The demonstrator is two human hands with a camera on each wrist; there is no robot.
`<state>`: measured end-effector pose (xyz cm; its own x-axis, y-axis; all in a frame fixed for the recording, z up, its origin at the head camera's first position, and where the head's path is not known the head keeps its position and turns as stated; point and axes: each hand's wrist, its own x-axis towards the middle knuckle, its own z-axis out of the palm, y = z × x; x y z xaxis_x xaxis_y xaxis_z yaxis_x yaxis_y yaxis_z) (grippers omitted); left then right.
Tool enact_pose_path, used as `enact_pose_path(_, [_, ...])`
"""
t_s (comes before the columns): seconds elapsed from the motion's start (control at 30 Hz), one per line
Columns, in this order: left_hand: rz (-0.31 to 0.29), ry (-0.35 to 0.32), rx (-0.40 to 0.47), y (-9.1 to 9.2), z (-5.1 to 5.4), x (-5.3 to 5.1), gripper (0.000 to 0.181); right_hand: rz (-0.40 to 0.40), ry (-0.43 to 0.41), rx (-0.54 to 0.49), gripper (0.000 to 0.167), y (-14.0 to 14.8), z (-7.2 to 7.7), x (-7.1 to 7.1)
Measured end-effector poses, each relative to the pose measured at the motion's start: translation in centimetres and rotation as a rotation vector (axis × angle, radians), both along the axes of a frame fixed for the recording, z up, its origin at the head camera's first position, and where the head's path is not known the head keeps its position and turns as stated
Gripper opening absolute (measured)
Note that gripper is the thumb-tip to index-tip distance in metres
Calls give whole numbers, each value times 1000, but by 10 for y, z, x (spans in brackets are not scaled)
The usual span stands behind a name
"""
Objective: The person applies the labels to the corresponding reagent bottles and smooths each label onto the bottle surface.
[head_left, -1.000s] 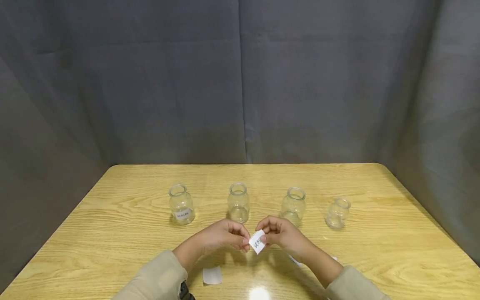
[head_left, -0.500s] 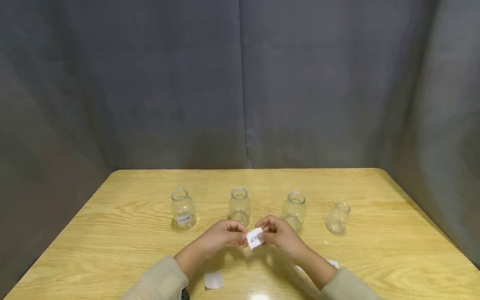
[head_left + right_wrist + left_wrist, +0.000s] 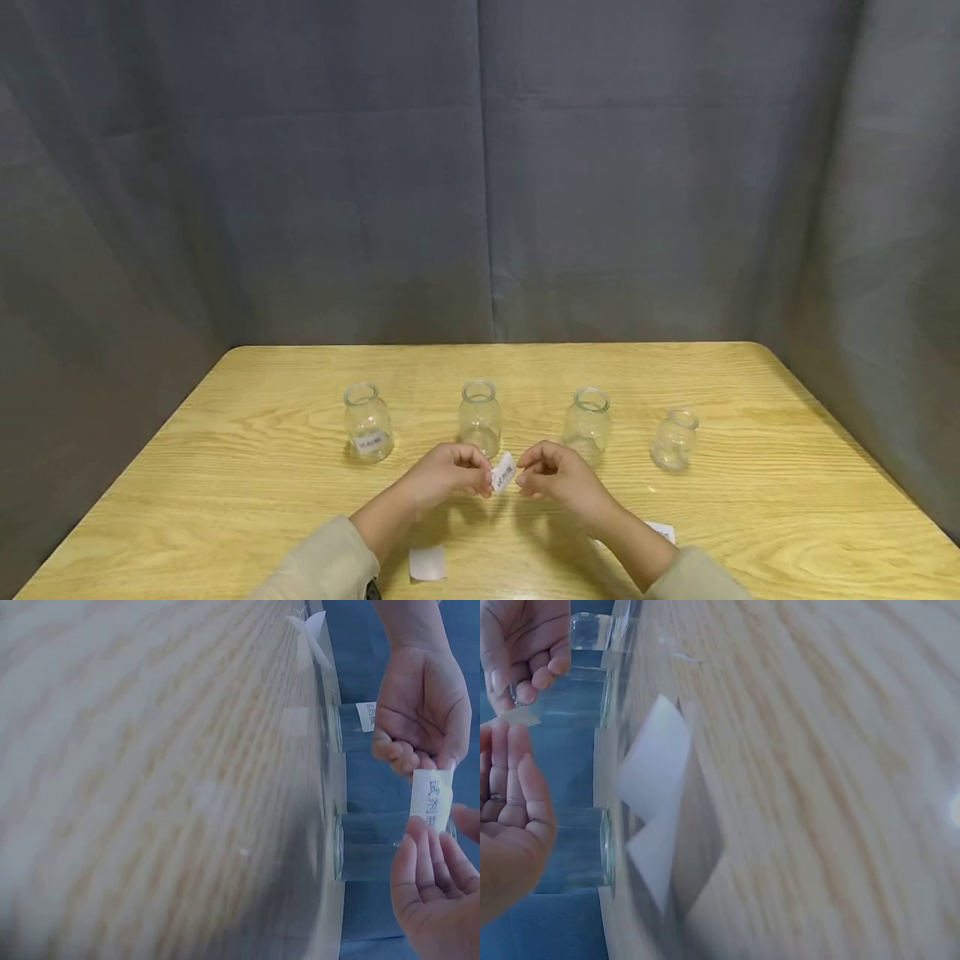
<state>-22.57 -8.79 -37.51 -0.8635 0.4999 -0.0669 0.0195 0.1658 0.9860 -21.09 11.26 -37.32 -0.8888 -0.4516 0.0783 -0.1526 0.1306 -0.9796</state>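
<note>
My left hand pinches a small white label with handwriting on it, held above the table in the head view. Just right of the label is my right hand, its thumb and fingers bent but spread apart. A narrow gap shows there between its fingertips and the label. In the right wrist view, the right fingers overlap the label's near end; contact is unclear. Behind the hands stand a glass jar and another glass jar, whose lower part is partly hidden by the right hand.
At left stands a glass jar bearing a written label. A smaller jar stands at right. A white paper piece lies near the front edge; another paper is partly behind the right forearm. Grey curtains surround the table.
The right fingers have drawn off the label, which they held in the earlier head frames. The label has turned and now tilts in the left hand. The head view has shifted slightly.
</note>
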Motion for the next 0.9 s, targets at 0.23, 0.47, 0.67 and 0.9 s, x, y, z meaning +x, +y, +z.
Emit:
enact_pose_path(0.23, [-40,-37,-8,4,-2,1,15,19,5,58,27,-7,-1,1])
enact_pose_path(0.47, [-33,-37,-23,6,-3,1,13,43,9,75,33,-9,-5,0])
enact_pose_path(0.67, [-76,-63,0,5,-4,-1,11,95,6,54,31,-12,-5,0])
enact_pose_path(0.9, [-53,-65,-25,3,-5,2,10,97,7,79,23,-14,-6,1])
